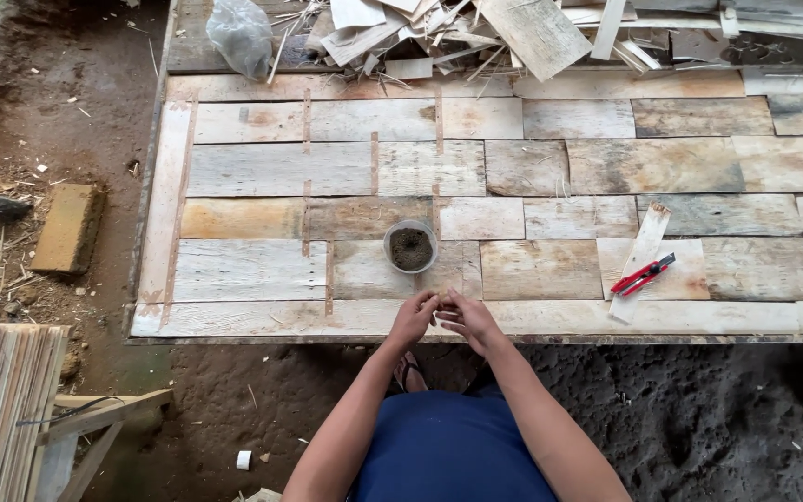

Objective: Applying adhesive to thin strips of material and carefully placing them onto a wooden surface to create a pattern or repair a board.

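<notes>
Reaching forward with both forearms converging, your left hand (414, 318) and right hand (466, 319) meet at the near edge of the plank desk (606, 167), fingers pinched narrow together on something too small to identify, just below the clear cup (411, 246) of dark powder.

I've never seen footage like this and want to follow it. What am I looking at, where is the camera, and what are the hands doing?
One camera, worn on a person's head, looks down at their own arms. The left hand and right hand meet at the near edge of a panel pieced from wood strips. They seem to pinch something tiny; I cannot tell what. Just beyond them stands a clear cup of dark powder. To the right a red cutter lies on a loose strip. Wood scraps pile up at the far edge.
</notes>
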